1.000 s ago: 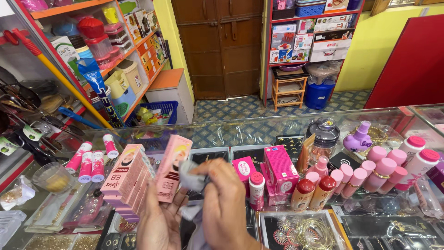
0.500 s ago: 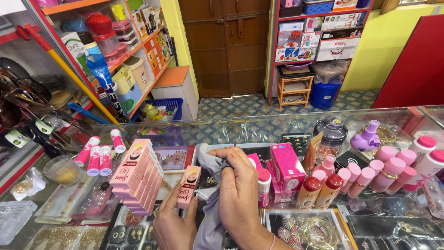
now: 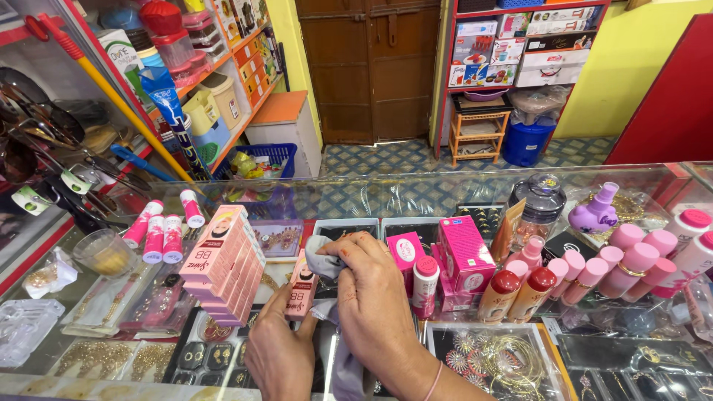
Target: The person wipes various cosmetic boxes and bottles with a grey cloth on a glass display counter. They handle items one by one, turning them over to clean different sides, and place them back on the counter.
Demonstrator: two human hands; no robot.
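- Slim pink cardboard box [image 3: 302,288] with a small face picture, upright near the middle of the glass-topped display surface [image 3: 416,194], just right of the pink stack.
- Held by left hand [image 3: 281,355] from below and behind; fingers closed around the lower part of the box.
- Pressed against its top right edge: crumpled grey cloth [image 3: 321,260], with its tail hanging down between the two wrists.
- Gripped by right hand [image 3: 375,301]; fingers curled shut over the cloth, thumb side toward the box; thin pink band at the wrist.
- Just left of the box: leaning stack of matching flat pink cardboard boxes [image 3: 223,261], tilted to the left.
- Further left: four pink-and-white plastic tubes [image 3: 162,232] standing on their caps, and a small clear bowl [image 3: 106,252] near them.
- Just right of the right hand: white bottle with a pink cap [image 3: 424,286], two bright pink cartons [image 3: 464,252], then two cream bottles with red caps [image 3: 518,293].
- Behind these: clear plastic jar with a dark lid [image 3: 538,204] and a lilac spray bottle [image 3: 594,212].
- Far right: row of white bottles with pale pink caps [image 3: 639,260], lying slanted.
- Under the glass: trays of gold-coloured bangles [image 3: 505,356] and earrings.
- Beyond the surface: tiled floor, brown wooden door [image 3: 368,67], blue bin [image 3: 526,141] below red shelves.
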